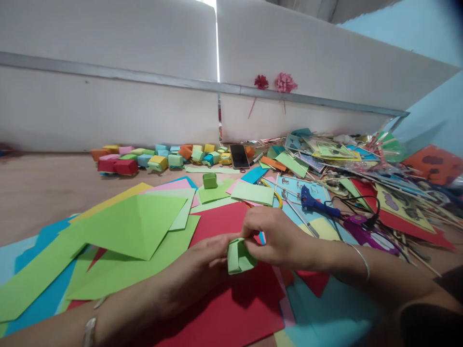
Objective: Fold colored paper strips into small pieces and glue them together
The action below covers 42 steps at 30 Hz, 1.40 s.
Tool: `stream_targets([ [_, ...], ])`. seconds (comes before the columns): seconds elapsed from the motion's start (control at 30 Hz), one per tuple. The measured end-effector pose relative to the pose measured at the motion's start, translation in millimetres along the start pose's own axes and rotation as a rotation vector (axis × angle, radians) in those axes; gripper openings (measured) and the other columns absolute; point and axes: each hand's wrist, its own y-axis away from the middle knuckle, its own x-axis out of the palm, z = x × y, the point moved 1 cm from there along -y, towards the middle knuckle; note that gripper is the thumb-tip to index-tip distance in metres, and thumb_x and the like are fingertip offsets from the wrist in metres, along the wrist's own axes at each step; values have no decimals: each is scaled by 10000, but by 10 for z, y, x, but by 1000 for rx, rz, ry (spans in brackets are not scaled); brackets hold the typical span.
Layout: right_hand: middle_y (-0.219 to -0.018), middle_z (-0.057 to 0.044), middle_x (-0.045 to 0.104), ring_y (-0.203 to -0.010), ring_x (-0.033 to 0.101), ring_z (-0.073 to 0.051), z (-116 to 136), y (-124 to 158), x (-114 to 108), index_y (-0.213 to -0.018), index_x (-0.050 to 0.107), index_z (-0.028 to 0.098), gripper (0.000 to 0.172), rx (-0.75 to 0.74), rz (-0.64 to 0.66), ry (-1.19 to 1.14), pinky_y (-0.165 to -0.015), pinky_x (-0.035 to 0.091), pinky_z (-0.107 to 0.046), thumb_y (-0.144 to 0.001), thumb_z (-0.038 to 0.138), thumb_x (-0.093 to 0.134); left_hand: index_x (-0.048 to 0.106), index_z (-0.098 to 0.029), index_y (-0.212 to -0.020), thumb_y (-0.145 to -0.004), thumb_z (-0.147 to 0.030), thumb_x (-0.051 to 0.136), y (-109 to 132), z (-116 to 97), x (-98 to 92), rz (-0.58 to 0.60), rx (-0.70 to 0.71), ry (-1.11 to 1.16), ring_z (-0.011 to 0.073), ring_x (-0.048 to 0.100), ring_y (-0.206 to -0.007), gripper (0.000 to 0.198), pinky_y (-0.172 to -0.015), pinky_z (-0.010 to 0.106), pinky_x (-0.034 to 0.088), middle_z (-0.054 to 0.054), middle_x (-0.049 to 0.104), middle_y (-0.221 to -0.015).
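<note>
A small folded box of pale green paper (238, 259) is held between both hands, over a red sheet (253, 303). My left hand (202, 265) grips it from the left side, fingers closed behind it. From above and to the right, my right hand (275, 236) pinches the box's upper rim with thumb and fingers. The box's open side faces partly toward me. Another small green paper box (209, 180) stands farther back on green paper. Large green sheets (130, 226) lie to the left of my hands.
Several colourful paper cubes (155, 161) line the back left, beside a phone (239, 156). At right lie a blue glue gun (318, 202), a purple glue gun (369, 233), a metal-bladed cutter (302, 214), and piled cards and sticks. White panels (108, 106) close off the back.
</note>
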Motion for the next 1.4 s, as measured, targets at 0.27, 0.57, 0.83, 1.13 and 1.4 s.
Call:
stream_targets([
  [0.27,-648,0,543,-626,448,-124,-36,36,67,-657,601,172,167,-122,-9,138,-566,297,-248,-812,110,593,759,-145,-985,-855,-415,705,31,4,15,-19,-87,-19,177,594,-899,304,-822,285,489,92,689,-986],
  [0.57,-609,9,413,-570,308,-133,25,61,132,-561,411,203,282,-314,-130,279,-546,228,-290,-809,103,501,759,-137,-822,-777,-454,777,51,-21,89,-28,-117,-34,143,533,-742,321,-710,272,483,60,647,-827],
  [0.83,-529,31,456,-491,234,-103,-41,21,107,-583,501,185,237,-65,186,432,-485,139,-276,-786,157,620,756,-140,-896,-788,-481,760,27,-11,80,-6,-100,-58,130,521,-714,357,-677,241,459,48,614,-803],
  [1.13,-514,43,458,-504,223,-98,-33,21,195,-557,507,177,249,-21,197,304,-493,127,-263,-777,176,625,740,-113,-872,-814,-526,713,30,61,59,108,-99,-26,114,522,-683,418,-637,206,426,58,618,-795],
  [1.4,-573,65,361,-538,264,-81,85,-53,-52,-613,451,174,322,151,402,121,-521,176,-249,-856,249,650,741,-124,-917,-804,-554,710,-1,40,35,125,-3,-11,104,498,-642,446,-620,201,414,37,598,-757],
])
